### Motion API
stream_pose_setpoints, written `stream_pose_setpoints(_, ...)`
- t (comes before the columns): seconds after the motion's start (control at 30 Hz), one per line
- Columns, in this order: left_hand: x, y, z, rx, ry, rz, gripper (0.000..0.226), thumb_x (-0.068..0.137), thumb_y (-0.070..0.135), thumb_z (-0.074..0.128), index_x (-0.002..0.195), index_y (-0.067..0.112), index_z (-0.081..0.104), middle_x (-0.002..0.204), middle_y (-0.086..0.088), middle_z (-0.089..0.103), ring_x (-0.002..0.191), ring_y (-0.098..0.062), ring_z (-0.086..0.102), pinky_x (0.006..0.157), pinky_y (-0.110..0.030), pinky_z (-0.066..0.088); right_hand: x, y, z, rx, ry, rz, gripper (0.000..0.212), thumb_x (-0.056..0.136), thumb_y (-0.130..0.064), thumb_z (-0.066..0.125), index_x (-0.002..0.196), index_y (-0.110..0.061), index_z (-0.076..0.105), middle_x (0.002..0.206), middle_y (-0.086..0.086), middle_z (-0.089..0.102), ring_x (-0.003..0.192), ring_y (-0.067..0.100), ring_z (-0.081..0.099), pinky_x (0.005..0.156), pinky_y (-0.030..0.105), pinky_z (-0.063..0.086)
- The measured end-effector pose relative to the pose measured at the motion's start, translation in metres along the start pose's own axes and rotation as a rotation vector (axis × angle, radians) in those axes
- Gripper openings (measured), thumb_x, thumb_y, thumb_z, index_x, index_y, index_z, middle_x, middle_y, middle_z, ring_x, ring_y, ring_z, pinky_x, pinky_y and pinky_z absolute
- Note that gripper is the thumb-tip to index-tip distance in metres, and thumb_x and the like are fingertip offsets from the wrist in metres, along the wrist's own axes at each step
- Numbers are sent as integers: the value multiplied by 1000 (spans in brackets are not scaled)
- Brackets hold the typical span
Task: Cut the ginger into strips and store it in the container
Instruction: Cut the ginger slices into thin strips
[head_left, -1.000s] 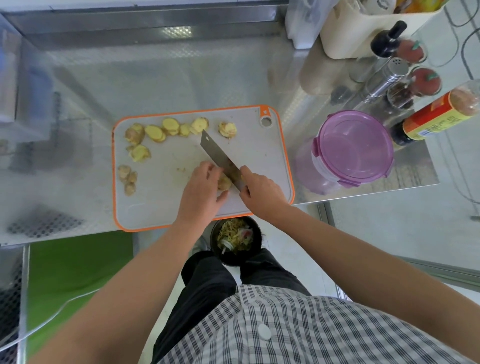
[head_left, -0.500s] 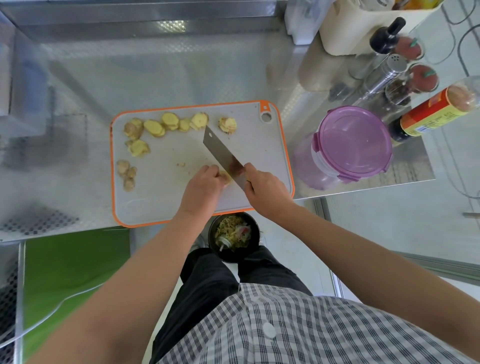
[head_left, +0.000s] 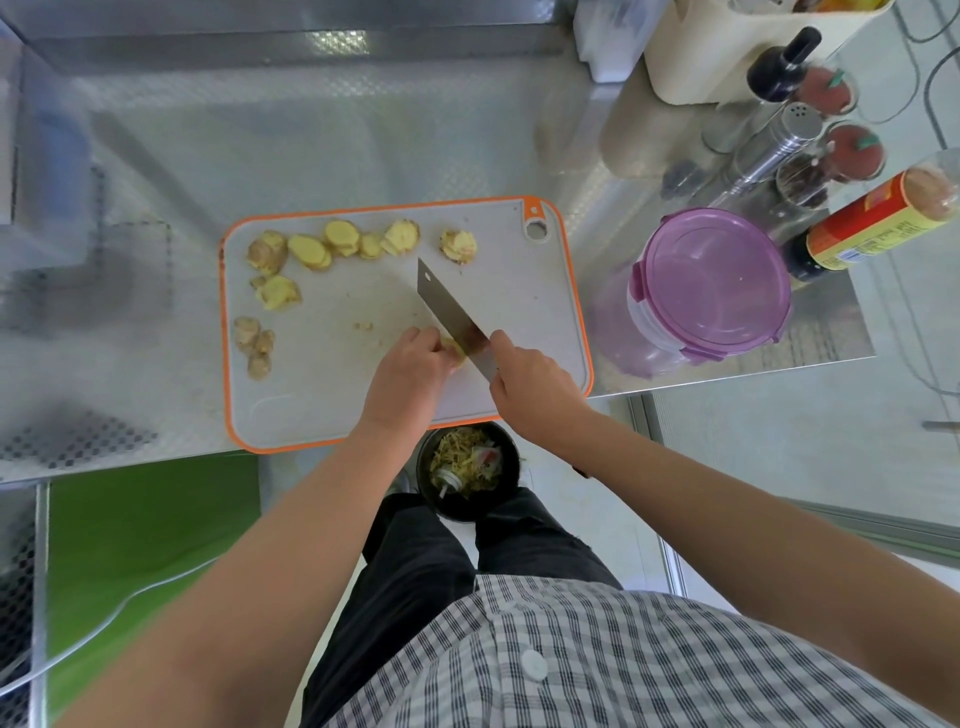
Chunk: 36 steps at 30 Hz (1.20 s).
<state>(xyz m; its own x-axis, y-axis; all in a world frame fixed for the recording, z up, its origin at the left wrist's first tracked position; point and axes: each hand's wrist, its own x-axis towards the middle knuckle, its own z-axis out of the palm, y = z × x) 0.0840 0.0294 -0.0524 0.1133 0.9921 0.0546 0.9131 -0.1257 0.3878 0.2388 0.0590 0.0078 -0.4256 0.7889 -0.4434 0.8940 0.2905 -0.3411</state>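
Note:
A grey cutting board (head_left: 524, 332) with an orange rim lies on the steel counter. Several ginger slices (head_left: 343, 241) line its far edge, and more ginger pieces (head_left: 254, 343) sit at its left. My right hand (head_left: 530, 384) grips the handle of a cleaver (head_left: 449, 317), whose blade points away across the board. My left hand (head_left: 408, 374) holds a small ginger piece (head_left: 453, 349) against the blade with curled fingers. A round container with a purple lid (head_left: 711, 283) stands to the right of the board, shut.
Spice jars, a steel shaker (head_left: 774, 143), a dark bottle and a lying sauce bottle (head_left: 878, 223) crowd the counter's back right. A black bin (head_left: 467, 470) with ginger scraps stands on the floor below the counter edge. A beige box (head_left: 727, 47) is at the back.
Both hands and the cleaver stay at the board's near middle; the blade has shifted slightly along the ginger piece under my left fingers. The camera view moved a little.

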Motion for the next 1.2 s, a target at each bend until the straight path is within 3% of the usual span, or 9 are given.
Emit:
stream_pose_setpoints(0.2,-1,0,-3,-55,8,-6,23,59,-10,81,71,5,70,63,-9,50,60,-29,51,45,-29,43,8,-3,14,18,32,21,17,97,-11,35,113,-8,35,82,4,44,68,31,47,60,35,36)
stream_pose_setpoints(0.43,1,-5,-2,-69,21,-11,21,58,-9,83,67,6,71,56,-7,54,55,-27,52,46,-28,44,3,-2,1,93,82,-18,13,95,-9,36,108,-7,37,67,0,38,62,31,42,56,34,31)
stream_pose_setpoints(0.67,3,-5,-4,-64,7,-6,21,57,-6,84,67,7,71,55,-7,55,54,-29,53,44,-29,44,1,-7,0,-2,14,-2,13,92,-5,36,99,-15,29,71,1,43,63,27,46,53,33,30)
stream_pose_setpoints(1.0,4,-5,-5,-48,-16,21,26,51,-7,86,63,8,70,56,-7,53,53,-27,52,43,-26,41,0,-5,-7,16,-25,25,17,93,-5,34,96,-17,22,66,-1,38,55,16,36,46,29,22)
stream_pose_setpoints(1.2,4,-6,-5,-71,-14,32,23,55,-6,85,66,8,71,57,-7,53,55,-29,53,45,-27,43,5,-7,3,32,-21,55,13,92,-4,35,99,-14,29,70,1,41,59,25,43,50,32,29)
